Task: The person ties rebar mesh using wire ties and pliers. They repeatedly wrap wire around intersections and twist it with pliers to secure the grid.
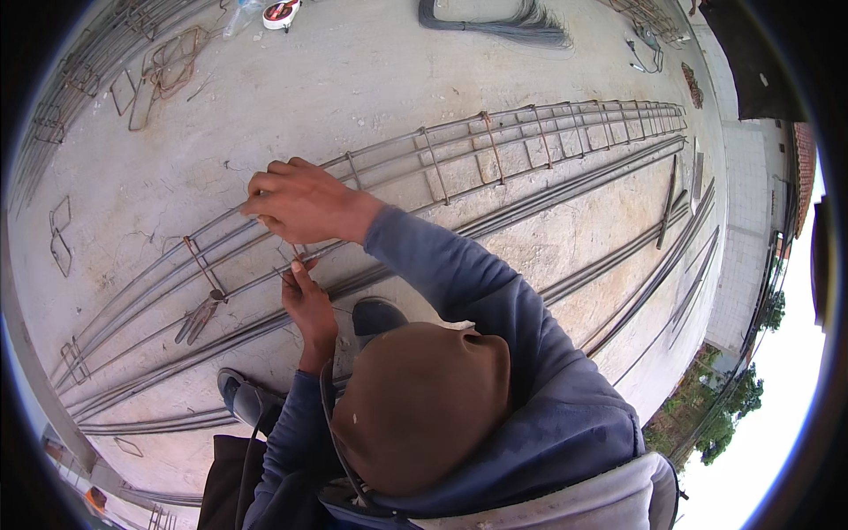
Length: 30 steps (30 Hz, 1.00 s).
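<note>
A long rebar cage [457, 152] of longitudinal bars and stirrups lies across the concrete floor before me. My right hand [308, 202] is over its upper bars, fingers curled around a stirrup that is mostly hidden beneath the palm. Below it, my left hand [308, 301] pinches thin tie wire [281, 271] at the lower bar, where the stirrup's corner shows. To the left, end-cutting pincers [201, 317] rest with their jaws by the lower bar, near a rusty stirrup [199, 260].
Loose rebar [517, 215] runs alongside the cage, near my shoes [377, 318]. A bundle of tie wire [493, 26] and a white tape measure [281, 14] lie beyond. Several loose stirrups [169, 63] sit by more cages [79, 86] at upper left. A corded power tool [648, 46] is at upper right.
</note>
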Available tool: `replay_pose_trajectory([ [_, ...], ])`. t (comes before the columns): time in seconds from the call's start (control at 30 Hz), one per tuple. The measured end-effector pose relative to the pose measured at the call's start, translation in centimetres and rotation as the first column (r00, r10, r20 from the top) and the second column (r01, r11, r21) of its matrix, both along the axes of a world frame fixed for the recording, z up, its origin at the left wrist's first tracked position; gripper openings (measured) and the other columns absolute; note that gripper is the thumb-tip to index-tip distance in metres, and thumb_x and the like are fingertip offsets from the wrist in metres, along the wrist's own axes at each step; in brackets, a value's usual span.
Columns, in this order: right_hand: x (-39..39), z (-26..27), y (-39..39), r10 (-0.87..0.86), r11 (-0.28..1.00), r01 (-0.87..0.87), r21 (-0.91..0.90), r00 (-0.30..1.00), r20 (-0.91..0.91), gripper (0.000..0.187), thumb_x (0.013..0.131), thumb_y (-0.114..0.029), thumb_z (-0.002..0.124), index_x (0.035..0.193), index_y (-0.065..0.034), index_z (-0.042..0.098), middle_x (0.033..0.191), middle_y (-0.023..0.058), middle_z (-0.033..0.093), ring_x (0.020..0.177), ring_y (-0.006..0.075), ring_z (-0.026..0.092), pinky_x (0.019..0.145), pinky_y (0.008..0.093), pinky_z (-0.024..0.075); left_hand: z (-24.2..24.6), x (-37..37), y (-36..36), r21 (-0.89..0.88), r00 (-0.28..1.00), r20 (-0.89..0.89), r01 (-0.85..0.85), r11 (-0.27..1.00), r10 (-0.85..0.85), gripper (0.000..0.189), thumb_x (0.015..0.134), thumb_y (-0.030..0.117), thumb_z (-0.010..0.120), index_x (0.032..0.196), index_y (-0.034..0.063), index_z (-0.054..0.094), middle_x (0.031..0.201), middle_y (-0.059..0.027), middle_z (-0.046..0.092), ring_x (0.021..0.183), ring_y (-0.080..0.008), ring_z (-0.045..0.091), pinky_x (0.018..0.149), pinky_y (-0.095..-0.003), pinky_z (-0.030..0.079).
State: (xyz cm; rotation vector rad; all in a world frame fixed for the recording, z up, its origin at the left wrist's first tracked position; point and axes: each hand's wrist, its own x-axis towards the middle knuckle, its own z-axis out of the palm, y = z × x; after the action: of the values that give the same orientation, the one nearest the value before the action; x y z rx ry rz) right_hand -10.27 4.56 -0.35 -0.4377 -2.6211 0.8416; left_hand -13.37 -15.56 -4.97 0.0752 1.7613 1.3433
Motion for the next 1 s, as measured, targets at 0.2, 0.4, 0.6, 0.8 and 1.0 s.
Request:
replay_pose_trajectory([
  [0.2,-0.3,1.2,-2.4,0.237,0.964,-0.26,0.048,0.932,0.274,0.033,0.094,-0.019,0.068,0.126,-0.0194,0.078,0.121,0.0023,0.073,0.118,0.0236,0.063,0.103,0.0423,0.0517,-0.4,0.1,-0.2,0.047,0.997,0.076,-0.03,0.998,0.027,0.029,0.116,0.038,0.054,0.117,0.01,0.055,0.083,0.0043,0.054,0.061,-0.0025,0.039,0.053,-0.0237,0.034],
  [0.4,0.3,0.5,-1.3,0.192,0.981,-0.189,-0.043,0.977,0.087,0.029,0.095,-0.015,0.066,0.122,-0.0109,0.078,0.12,0.005,0.076,0.119,0.0257,0.065,0.103,0.0433,0.0526,2.4,0.6,-1.5,-0.057,0.97,0.182,-0.155,0.986,0.163,0.039,0.115,0.048,0.044,0.134,0.0138,0.048,0.109,-0.0045,0.068,0.074,-0.0083,0.048,0.064,-0.0282,0.042],
  [0.6,0.9,1.9,1.7,0.025,0.992,-0.018,-0.124,0.998,0.053,0.023,0.1,-0.01,0.065,0.12,-0.0072,0.076,0.113,0.0088,0.075,0.109,0.0306,0.068,0.096,0.0441,0.0563,-1.4,-0.6,-5.5,-0.193,0.985,0.16,-0.035,0.981,0.067,0.032,0.115,0.037,0.04,0.119,0.0113,0.059,0.085,-0.0017,0.06,0.056,-0.009,0.037,0.051,-0.0285,0.034],
  [0.8,-0.5,3.8,1.5,0.203,0.965,-0.154,-0.211,0.95,0.236,0.025,0.1,-0.009,0.065,0.122,-0.0073,0.075,0.116,0.0098,0.074,0.103,0.034,0.071,0.09,0.0454,0.0578,0.4,-5.0,-2.7,-0.203,0.935,0.262,0.296,0.933,-0.24,0.033,0.116,0.033,0.039,0.116,0.008,0.06,0.078,0.0019,0.049,0.06,-0.0081,0.039,0.052,-0.0277,0.034],
  [1.0,-2.2,0.7,-1.0,0.411,0.911,-0.388,-0.137,0.838,0.359,0.019,0.09,-0.011,0.073,0.108,-0.006,0.077,0.107,0.0134,0.076,0.097,0.0379,0.073,0.083,0.0485,0.0588,-1.7,-5.1,-1.5,-0.079,0.896,0.011,0.444,0.893,-0.444,0.028,0.116,0.033,0.044,0.115,0.0094,0.059,0.08,0.003,0.049,0.061,-0.0075,0.041,0.054,-0.0276,0.035],
])
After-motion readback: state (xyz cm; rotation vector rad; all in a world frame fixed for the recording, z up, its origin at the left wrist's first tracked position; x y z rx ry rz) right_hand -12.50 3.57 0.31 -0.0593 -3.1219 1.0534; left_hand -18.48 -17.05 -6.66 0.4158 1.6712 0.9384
